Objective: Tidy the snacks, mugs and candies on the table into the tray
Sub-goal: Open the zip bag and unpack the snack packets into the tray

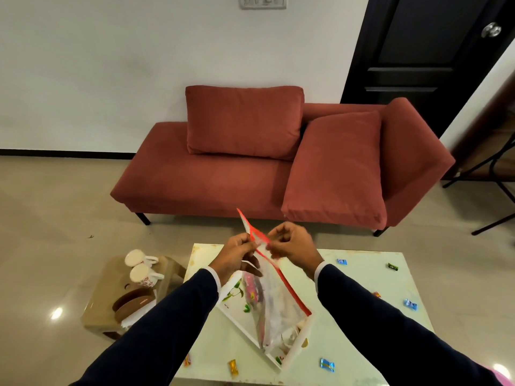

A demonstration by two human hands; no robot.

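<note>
Two white mugs [142, 267] with red flower prints lie on a low side stool [111, 291] at left. Over the white surface [348, 324], the left hand [237, 254] and right hand [292, 243] pinch a clear red-edged bag [274, 299] with curled fingers above the floral tray [237, 299]. Wrapped candies [326, 365] lie scattered to the right; their labels are unreadable.

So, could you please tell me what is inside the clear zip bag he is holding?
Through the zip bag, a pink-red packet shows near the top. The rest is pale and blurred, so I cannot identify it.
</note>
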